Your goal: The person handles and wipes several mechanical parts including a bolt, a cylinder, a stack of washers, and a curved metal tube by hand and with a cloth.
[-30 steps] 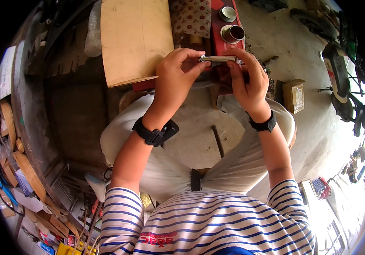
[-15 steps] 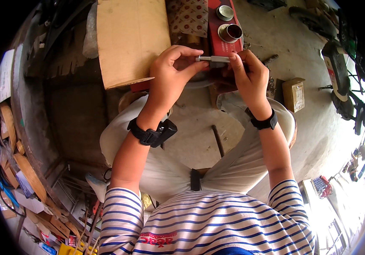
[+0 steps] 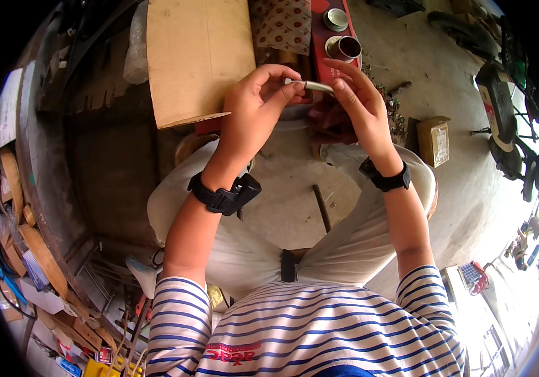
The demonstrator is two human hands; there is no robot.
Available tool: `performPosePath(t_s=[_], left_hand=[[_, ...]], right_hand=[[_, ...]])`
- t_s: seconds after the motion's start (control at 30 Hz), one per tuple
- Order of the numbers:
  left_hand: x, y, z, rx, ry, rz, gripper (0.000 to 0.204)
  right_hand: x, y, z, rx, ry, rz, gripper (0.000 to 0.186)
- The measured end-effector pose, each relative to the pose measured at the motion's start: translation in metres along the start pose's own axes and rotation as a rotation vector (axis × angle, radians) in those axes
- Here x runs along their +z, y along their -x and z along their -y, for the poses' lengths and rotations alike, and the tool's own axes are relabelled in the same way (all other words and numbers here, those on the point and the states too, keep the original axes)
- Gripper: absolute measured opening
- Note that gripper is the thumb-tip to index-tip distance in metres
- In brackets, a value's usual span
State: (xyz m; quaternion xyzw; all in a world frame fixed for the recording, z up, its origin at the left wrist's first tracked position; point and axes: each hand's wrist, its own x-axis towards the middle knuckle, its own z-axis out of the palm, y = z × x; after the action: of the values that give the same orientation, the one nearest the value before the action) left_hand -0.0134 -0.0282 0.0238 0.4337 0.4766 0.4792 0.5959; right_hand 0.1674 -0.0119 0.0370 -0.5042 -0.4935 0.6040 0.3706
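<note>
A slim silver metal rod (image 3: 317, 86) is pinched at its left end between the thumb and fingers of my left hand (image 3: 253, 103). It tilts slightly down to the right and is a little blurred, so its exact kind cannot be told. My right hand (image 3: 366, 107) is at the other end, thumb tip beside the rod and index finger stretched out away from it. Just beyond the hands stands a red box (image 3: 321, 31) bearing an open round tin (image 3: 348, 48) with dark contents and a round silver lid (image 3: 336, 19). Dark red material (image 3: 335, 125) lies under my right hand.
An open cardboard flap (image 3: 197, 60) rises left of my hands, beside patterned paper (image 3: 282, 25). Small metal parts (image 3: 395, 116) litter the floor at right, near a small carton (image 3: 433, 141). A scooter (image 3: 498, 100) stands farther right. A dark bar (image 3: 321, 207) lies between my legs.
The rod has tipped, its right end lower. My right index finger has lifted off it and stretched out; the left hand keeps its pinch and has barely moved.
</note>
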Motion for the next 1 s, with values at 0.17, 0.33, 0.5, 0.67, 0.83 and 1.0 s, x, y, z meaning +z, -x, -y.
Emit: performPosePath(t_s=[0.17, 0.33, 0.5, 0.67, 0.83, 1.0], left_hand=[[0.003, -0.002, -0.004, 0.009, 0.133, -0.073, 0.013], [0.0, -0.001, -0.005, 0.031, 0.139, -0.052, 0.015], [0.001, -0.001, -0.003, 0.048, 0.13, -0.048, 0.014], [0.002, -0.002, -0.001, 0.067, 0.161, -0.091, 0.014], [0.0, -0.001, -0.002, 0.054, 0.14, -0.032, 0.014], [0.002, -0.004, 0.0, 0.08, 0.182, -0.061, 0.015]], right_hand=[[0.001, -0.003, -0.012, -0.318, 0.103, -0.012, 0.031], [-0.011, -0.001, 0.004, 0.171, 0.053, 0.052, 0.033], [-0.006, -0.003, -0.008, 0.278, 0.073, 0.078, 0.031], [0.008, 0.0, 0.0, -0.136, 0.043, -0.082, 0.023], [-0.016, -0.004, -0.013, 0.133, 0.077, 0.094, 0.023], [0.013, -0.003, -0.009, -0.179, 0.243, -0.18, 0.038]])
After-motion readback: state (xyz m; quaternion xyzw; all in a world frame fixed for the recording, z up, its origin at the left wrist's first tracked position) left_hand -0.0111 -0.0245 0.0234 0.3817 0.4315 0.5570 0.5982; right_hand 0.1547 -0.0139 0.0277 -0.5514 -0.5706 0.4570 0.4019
